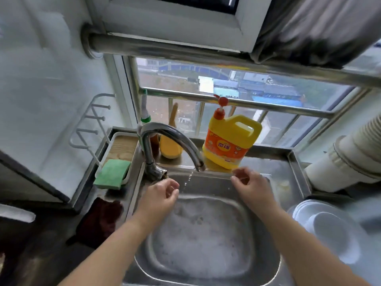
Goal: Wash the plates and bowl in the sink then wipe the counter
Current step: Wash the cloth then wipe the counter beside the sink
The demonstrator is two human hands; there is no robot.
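The steel sink holds soapy, foamy water and no dishes that I can see. The curved tap lets a thin trickle fall between my hands. My left hand hovers over the sink's left rim, fingers loosely curled, holding nothing. My right hand is to the right of the trickle, its fingers also relaxed and empty. A stack of white plates and a bowl stands on the counter to the right of the sink. A dark red cloth lies on the counter to the left.
A green sponge lies on a tray left of the tap. A yellow detergent jug with a pump and a yellow brush stand on the ledge behind the sink. A white ribbed duct runs at the right, a wire rack at the left.
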